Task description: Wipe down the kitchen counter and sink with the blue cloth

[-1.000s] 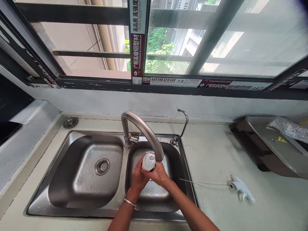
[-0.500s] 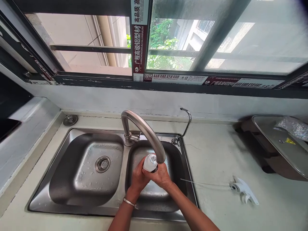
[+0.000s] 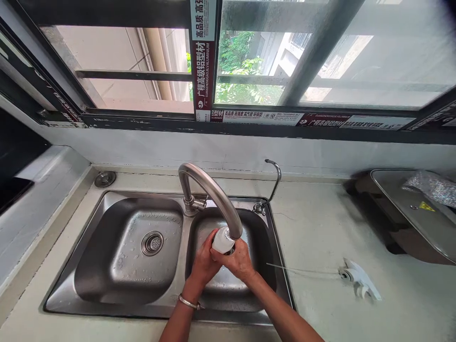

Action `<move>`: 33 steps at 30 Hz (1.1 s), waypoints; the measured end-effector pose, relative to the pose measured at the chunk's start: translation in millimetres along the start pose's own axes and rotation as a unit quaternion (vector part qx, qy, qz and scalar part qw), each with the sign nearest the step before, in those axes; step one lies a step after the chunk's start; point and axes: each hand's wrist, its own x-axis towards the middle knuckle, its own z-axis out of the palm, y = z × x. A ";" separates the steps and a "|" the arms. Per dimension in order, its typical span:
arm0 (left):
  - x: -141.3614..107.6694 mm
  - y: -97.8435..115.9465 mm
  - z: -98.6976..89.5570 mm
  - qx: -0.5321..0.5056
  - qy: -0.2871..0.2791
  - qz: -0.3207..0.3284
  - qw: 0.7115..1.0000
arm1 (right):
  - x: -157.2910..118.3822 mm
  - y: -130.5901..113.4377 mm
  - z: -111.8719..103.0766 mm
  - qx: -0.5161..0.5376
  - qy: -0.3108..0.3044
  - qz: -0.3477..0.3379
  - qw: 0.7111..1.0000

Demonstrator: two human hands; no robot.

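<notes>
Now the white plastic bottle (image 3: 223,241), clamped in the grip of left hand (image 3: 205,260) and right hand (image 3: 239,261), has its mouth more hidden behind the curved brushed-metal faucet (image 3: 217,194) than before; right of the grip, the white plastic spray head (image 3: 360,279) still lies on the pale bench (image 3: 320,228).

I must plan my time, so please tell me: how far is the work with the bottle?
Done, it seems: the spray head is off, on the counter. In hand: both hands hold the white bottle under the large faucet; I cannot tell if water runs. Probably left: finishing there, then refitting the head.
</notes>
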 end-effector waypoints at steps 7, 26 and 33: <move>-0.3 0.9 -17.4 -0.018 -0.059 0.034 0.998 | 0.3 2.5 3.9 0.007 -0.003 0.018 1.000; 0.2 -6.7 -43.7 -0.122 -0.108 0.079 0.983 | 0.7 1.0 4.7 0.007 -0.022 0.001 1.000; -2.0 -10.4 -42.6 -0.151 -0.114 0.031 0.981 | 0.6 4.0 6.2 -0.005 -0.004 -0.004 1.000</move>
